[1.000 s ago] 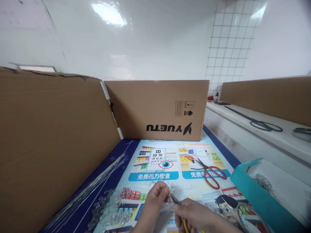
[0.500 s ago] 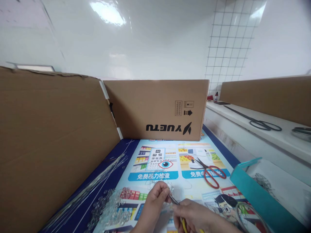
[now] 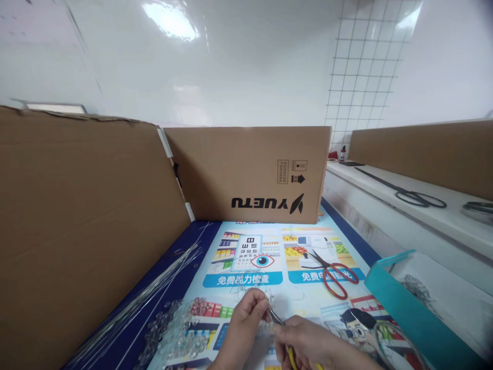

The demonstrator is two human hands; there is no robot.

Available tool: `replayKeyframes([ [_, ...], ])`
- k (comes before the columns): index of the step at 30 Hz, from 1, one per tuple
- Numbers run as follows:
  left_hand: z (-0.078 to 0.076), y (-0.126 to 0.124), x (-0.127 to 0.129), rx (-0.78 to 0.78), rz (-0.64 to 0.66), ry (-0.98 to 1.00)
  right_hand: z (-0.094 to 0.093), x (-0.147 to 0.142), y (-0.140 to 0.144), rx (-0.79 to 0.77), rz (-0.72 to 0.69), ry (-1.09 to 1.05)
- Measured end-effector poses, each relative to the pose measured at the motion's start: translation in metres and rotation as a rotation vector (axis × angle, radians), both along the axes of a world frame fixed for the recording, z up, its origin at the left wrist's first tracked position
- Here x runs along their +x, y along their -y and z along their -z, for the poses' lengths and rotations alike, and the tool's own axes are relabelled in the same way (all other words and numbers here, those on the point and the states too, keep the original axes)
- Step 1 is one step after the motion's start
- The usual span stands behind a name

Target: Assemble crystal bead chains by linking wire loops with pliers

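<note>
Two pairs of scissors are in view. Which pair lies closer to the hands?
The red-handled scissors on the printed mat, just beyond the right hand. The black pair lies far off on the white ledge.

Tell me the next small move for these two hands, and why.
Probably a small twist of the pliers in the right hand: their tips meet the small clear piece pinched in the left hand, with clear beads and wire strands lying to the left. The piece itself is too small to make out.
</note>
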State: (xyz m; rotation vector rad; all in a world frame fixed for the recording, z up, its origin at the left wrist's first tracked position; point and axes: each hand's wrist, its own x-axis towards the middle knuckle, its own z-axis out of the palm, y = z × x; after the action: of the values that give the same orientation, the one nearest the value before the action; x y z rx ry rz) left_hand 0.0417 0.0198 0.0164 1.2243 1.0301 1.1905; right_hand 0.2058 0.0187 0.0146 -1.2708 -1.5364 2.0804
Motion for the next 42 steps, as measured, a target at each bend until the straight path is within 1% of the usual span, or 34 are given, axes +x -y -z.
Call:
replayKeyframes([
  [3,0.002,0.001,0.0,0.031,-0.014,-0.013,0.002,0.0,0.001,0.015,-0.002,0.035],
  [6,0.004,0.003,0.004,0.028,-0.038,0.018,0.005,-0.002,0.002,0.05,0.006,0.07],
  [8,0.005,0.006,0.008,-0.008,-0.052,0.068,0.008,-0.005,0.003,0.078,0.02,0.079],
  [13,0.012,0.012,0.018,-0.094,-0.141,0.157,0.013,-0.015,0.009,0.226,0.027,0.077],
  [16,0.014,0.013,0.022,-0.151,-0.157,0.231,0.014,-0.02,0.011,0.278,0.039,0.066],
  [21,0.009,0.011,0.023,-0.199,-0.163,0.288,0.015,-0.026,0.012,0.328,0.061,0.074],
  [25,0.006,0.01,0.022,-0.203,-0.14,0.285,0.013,-0.027,0.013,0.333,0.079,0.105],
  [29,0.012,0.007,0.019,-0.192,-0.103,0.278,0.012,-0.027,0.013,0.34,0.084,0.134],
  [33,0.016,0.002,0.016,-0.172,-0.076,0.217,0.012,-0.027,0.013,0.355,0.088,0.153],
  [37,0.013,0.0,0.012,-0.152,-0.055,0.187,0.01,-0.026,0.013,0.374,0.086,0.16],
  [42,0.01,0.004,0.013,-0.141,0.026,0.218,0.006,-0.023,0.013,0.368,0.074,0.163],
])
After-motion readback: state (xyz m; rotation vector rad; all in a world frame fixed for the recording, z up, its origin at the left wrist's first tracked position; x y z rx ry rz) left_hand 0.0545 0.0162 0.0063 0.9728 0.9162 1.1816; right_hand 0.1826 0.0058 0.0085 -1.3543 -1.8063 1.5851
